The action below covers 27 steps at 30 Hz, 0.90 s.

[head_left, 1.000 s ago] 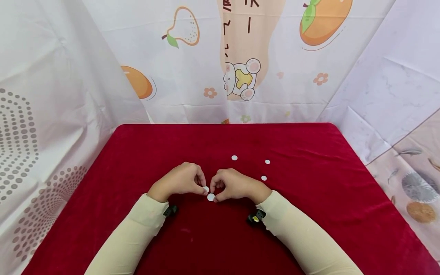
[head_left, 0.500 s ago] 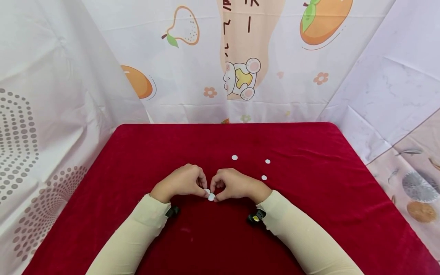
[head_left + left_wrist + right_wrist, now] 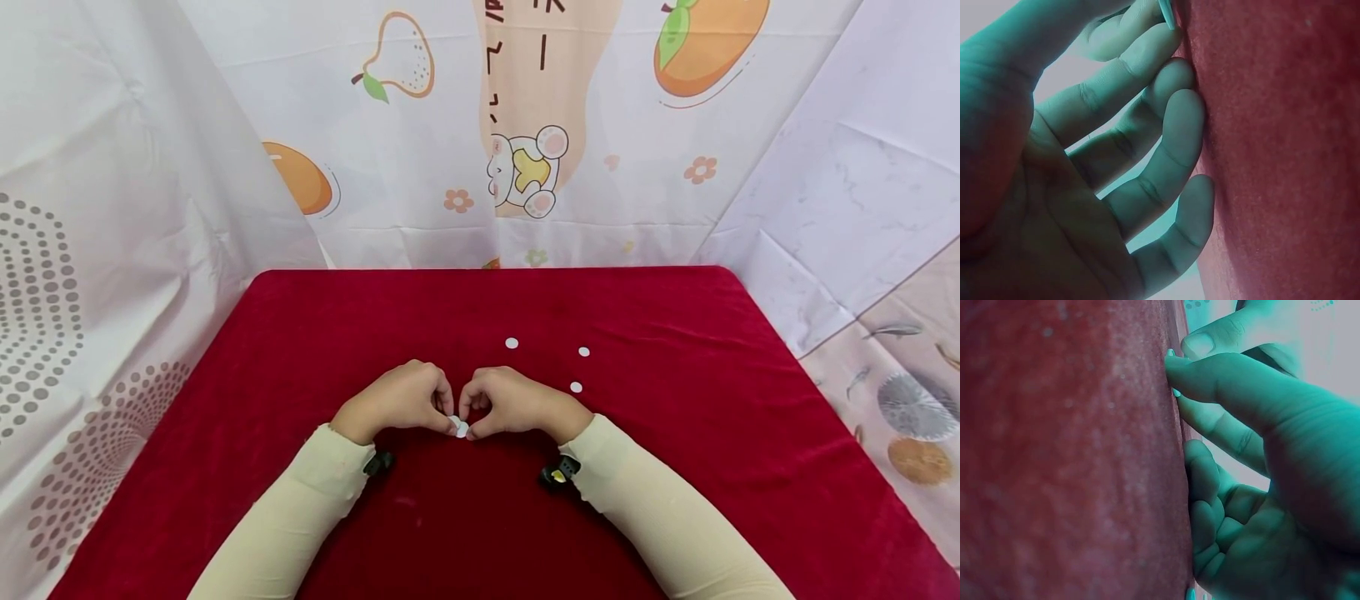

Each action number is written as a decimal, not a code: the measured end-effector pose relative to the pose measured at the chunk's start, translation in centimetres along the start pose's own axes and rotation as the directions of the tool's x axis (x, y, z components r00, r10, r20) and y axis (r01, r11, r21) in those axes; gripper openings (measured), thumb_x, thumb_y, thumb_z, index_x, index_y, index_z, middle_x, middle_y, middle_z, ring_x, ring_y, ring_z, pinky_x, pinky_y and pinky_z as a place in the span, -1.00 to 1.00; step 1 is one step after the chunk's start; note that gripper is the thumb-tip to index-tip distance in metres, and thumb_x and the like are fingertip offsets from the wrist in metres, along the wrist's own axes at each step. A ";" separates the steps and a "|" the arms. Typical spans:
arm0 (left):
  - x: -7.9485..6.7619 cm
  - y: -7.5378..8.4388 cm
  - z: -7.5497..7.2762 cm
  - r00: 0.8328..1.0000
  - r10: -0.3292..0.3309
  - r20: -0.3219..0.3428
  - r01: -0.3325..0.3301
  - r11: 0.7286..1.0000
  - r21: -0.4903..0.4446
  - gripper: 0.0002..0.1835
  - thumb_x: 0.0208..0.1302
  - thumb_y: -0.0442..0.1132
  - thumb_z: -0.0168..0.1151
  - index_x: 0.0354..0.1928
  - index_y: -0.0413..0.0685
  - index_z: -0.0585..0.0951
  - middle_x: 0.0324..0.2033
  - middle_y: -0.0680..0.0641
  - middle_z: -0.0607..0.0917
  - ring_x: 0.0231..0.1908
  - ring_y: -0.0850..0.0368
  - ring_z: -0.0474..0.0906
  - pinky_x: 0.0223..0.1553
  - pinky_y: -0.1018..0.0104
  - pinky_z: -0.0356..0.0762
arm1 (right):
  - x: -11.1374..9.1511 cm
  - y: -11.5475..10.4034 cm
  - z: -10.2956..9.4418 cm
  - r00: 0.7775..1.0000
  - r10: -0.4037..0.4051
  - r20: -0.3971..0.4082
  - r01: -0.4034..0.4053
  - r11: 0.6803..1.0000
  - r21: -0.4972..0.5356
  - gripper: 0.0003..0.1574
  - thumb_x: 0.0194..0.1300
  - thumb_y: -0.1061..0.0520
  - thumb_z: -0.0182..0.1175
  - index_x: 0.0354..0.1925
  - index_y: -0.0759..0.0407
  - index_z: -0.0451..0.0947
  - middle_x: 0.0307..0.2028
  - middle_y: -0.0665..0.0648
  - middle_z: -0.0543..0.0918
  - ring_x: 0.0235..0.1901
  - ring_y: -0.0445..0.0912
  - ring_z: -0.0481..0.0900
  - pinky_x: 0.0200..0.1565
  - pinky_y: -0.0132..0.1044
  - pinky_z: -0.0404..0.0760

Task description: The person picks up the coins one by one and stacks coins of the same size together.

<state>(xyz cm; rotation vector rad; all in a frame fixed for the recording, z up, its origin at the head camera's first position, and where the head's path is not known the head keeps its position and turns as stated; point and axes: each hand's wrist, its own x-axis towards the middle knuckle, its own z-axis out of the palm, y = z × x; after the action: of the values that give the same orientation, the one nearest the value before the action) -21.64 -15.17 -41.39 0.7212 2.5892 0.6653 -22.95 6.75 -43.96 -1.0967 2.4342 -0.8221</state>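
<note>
Two small, thin white discs meet in the middle of the red cloth in the head view. My left hand (image 3: 401,400) pinches the left white disc (image 3: 453,422) between thumb and forefinger; its edge shows at the top of the left wrist view. The right white disc (image 3: 462,430) lies on the cloth, partly overlapped by the left one in this view. My right hand (image 3: 517,403) holds that disc between thumb and forefinger, its other fingers curled in against the cloth. In the right wrist view the left thumb (image 3: 1210,337) shows just beyond the right thumb (image 3: 1191,375).
Behind the right hand three more white discs lie on the red cloth (image 3: 360,317): a far left disc (image 3: 512,343), a far right disc (image 3: 584,352) and a nearer disc (image 3: 576,387). Printed white curtains (image 3: 420,183) hang behind and beside the table.
My left hand has moved slightly right and toward me, bringing its disc from beside the right disc to overlapping it. The right hand and the three other discs have stayed put.
</note>
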 end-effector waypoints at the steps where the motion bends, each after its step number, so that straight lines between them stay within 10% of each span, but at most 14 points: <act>1: 0.0 0.1 0.0 1.000 0.003 0.001 -0.003 1.000 0.005 -0.81 -0.01 -0.05 0.66 -0.54 0.27 0.74 -0.55 0.27 0.69 -0.46 0.27 0.58 -0.36 0.28 0.59 | 0.0 0.0 0.0 1.000 0.000 -0.001 0.000 1.000 0.000 -0.81 0.12 0.04 0.57 -0.30 -0.17 0.73 -0.27 -0.05 0.63 -0.22 -0.23 0.55 -0.11 -0.35 0.59; 27: -0.3 -0.5 -0.4 0.999 0.017 0.050 -0.015 0.999 -0.037 -0.79 -0.05 -0.15 0.69 -0.42 0.12 0.77 -0.47 0.18 0.71 -0.45 0.24 0.58 -0.34 0.31 0.61 | -0.1 -0.4 -0.1 1.000 -0.002 0.002 0.002 1.000 0.014 -0.82 0.12 0.06 0.57 -0.31 -0.12 0.73 -0.28 -0.03 0.62 -0.23 -0.19 0.55 -0.14 -0.35 0.58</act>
<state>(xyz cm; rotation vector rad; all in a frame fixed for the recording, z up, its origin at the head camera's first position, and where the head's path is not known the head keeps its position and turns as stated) -21.79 -15.83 -41.20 0.7382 2.5218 0.6888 -22.72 6.71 -43.65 -1.0944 2.4223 -0.8365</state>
